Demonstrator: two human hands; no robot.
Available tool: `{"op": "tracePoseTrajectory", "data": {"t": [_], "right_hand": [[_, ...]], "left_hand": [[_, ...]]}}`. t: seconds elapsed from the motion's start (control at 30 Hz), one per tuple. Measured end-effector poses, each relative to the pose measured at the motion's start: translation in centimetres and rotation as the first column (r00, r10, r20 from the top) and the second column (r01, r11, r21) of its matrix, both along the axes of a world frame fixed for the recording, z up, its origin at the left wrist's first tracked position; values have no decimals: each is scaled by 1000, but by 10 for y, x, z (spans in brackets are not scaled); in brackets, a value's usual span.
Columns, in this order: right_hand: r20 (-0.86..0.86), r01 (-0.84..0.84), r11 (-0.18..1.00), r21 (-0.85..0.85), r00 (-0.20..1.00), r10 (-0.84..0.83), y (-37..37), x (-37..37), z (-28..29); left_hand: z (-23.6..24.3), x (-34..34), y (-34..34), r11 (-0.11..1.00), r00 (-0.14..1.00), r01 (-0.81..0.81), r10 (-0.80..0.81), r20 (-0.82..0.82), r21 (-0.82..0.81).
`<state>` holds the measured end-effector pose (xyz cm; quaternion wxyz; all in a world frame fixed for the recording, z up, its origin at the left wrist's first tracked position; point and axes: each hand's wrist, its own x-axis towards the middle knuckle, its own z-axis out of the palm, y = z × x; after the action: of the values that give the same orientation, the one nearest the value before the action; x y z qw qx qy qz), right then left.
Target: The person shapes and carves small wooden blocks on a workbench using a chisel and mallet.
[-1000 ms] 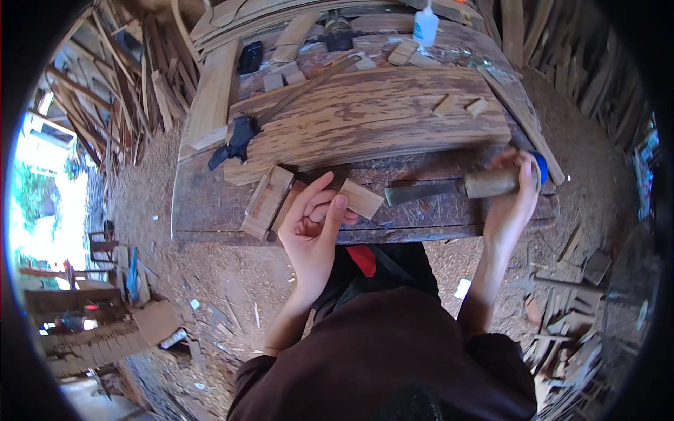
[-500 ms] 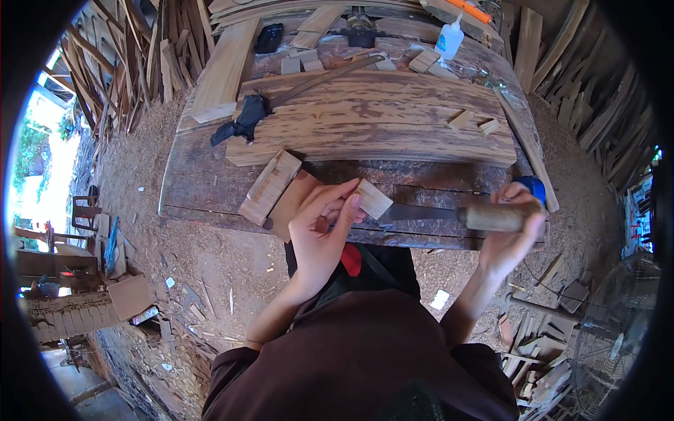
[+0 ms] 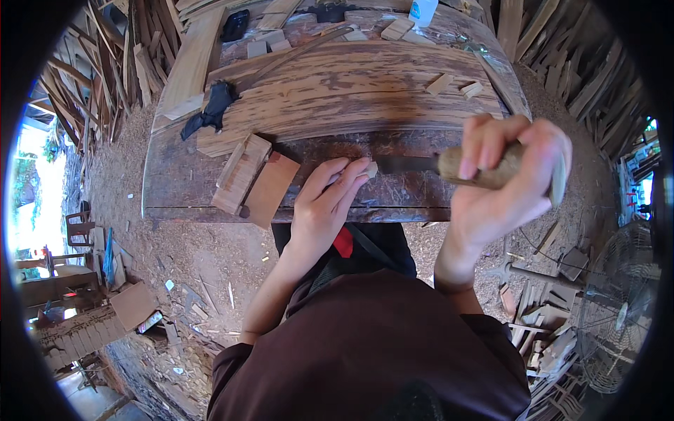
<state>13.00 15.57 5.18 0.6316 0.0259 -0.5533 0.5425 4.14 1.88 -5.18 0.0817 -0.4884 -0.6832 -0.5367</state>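
Observation:
My left hand is closed on a small pale wood block just above the workbench, near its front edge. Fingers cover most of the block, leaving one end showing. My right hand is wrapped round the thick wooden handle of a flat-bladed hand tool. Its dark blade points left, its end at or close to the block; whether they touch I cannot tell. Left of my left hand lie a rectangular wood block and a brown flat sheet that overhangs the bench edge.
Behind my hands lies a long streaked board carrying small wood offcuts. A long metal tool with a black-wrapped handle rests on its left end. Further back are a black phone-like object and a white bottle. A fan stands right.
The small block was held up with its broad face showing; now it is turned and mostly covered by my fingers. My right hand has risen with the tool. The whole view has shifted.

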Motion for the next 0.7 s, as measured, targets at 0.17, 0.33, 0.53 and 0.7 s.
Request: {"op": "tracePoseTrajectory", "data": {"t": [0.17,0.33,0.53,0.7], "right_hand": [[68,192,963,-188,981,-183,-22,-13,18],[159,217,974,-66,966,-205,-24,-19,-1],[268,340,924,-177,920,-287,-32,-19,6],[98,284,949,-140,957,-272,-15,-8,11]], "left_hand": [[-5,-1,0,1000,1000,-9,9,-15,-15],[-11,-4,0,999,999,-22,22,-31,-26],[-12,-3,0,1000,998,-15,16,-66,16],[-11,-4,-2,1000,997,-18,18,-73,1]]}}
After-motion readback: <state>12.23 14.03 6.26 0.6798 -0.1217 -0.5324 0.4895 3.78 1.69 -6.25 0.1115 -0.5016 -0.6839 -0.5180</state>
